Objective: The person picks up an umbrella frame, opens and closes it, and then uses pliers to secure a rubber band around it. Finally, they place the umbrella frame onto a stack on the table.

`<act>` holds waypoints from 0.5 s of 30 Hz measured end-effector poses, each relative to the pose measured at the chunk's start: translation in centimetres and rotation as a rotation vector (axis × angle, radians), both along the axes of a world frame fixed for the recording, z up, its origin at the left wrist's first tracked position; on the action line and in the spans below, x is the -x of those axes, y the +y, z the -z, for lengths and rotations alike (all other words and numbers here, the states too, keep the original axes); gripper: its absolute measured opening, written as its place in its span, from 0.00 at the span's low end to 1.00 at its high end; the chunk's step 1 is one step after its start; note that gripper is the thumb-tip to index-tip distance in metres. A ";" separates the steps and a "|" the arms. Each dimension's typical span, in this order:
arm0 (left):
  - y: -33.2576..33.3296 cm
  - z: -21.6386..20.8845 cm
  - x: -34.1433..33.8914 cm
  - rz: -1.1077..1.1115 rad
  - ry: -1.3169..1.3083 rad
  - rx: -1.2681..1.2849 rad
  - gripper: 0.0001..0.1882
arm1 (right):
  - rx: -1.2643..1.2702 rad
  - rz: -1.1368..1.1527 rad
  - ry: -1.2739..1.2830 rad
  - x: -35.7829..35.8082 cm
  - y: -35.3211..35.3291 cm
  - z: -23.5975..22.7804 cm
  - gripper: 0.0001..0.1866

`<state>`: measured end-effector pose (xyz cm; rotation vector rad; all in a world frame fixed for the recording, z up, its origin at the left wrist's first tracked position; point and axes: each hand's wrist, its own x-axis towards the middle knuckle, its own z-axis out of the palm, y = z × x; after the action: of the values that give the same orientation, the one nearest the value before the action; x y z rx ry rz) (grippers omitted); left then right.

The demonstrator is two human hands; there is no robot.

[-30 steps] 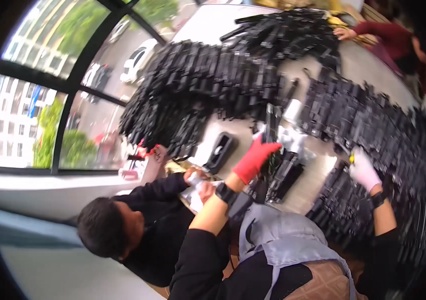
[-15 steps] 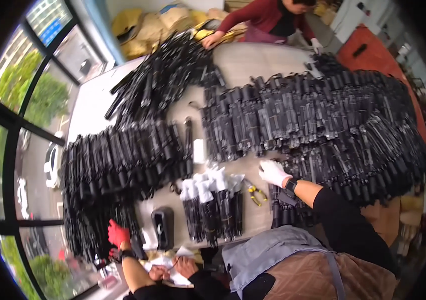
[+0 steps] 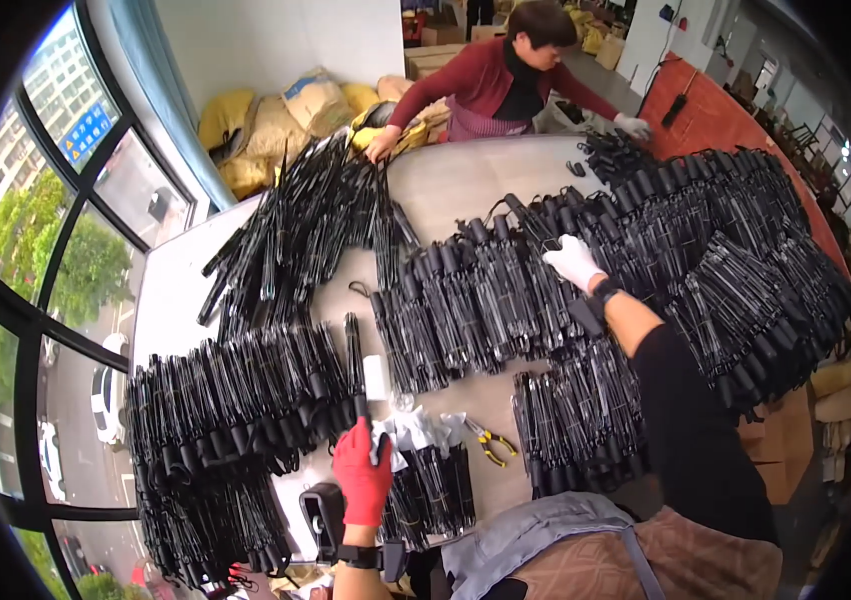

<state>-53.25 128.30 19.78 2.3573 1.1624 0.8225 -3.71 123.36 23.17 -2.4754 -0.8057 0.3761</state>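
Observation:
My right hand (image 3: 575, 262), in a white glove, is at the far edge of the middle row of black folded umbrella frames (image 3: 466, 310). Its fingertips close on the lower end of one slanting umbrella frame (image 3: 533, 222). My left hand (image 3: 362, 480), red-gloved, is beside the white-wrapped ends of an upright bundle of umbrella frames (image 3: 436, 490). Its index finger points up at the foot of a single umbrella frame (image 3: 354, 355), with the thumb apart. Nothing can be made out in its grasp.
Yellow-handled pliers (image 3: 491, 442), a white box (image 3: 377, 378) and a black holder (image 3: 323, 518) lie on the pale table (image 3: 466, 180). More frames are piled left (image 3: 236, 400) and right (image 3: 746, 310). Across the table, a person in a red sweater (image 3: 506, 90) touches a loose heap (image 3: 296, 230).
My left hand has moved right and up from the left pile to the middle. My right hand has moved farther over the rows, onto an umbrella frame. The head view has tilted up.

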 end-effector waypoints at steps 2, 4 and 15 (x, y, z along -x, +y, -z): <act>-0.1 -2.4 -4.4 0.151 0.075 -0.222 0.29 | -0.046 -0.177 0.207 0.5 -1.4 -6.7 0.18; -0.8 -6.4 -10.3 0.285 0.100 -0.395 0.32 | 0.034 -0.387 0.085 4.2 -4.4 -11.2 0.17; -6.8 -10.7 -18.1 0.393 -0.839 0.887 0.19 | -0.199 -0.881 0.515 11.1 -12.7 -4.3 0.23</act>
<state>-35.18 121.51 30.49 1.2267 0.4952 0.7897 -14.76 110.65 27.47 -1.5965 -1.5534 1.1101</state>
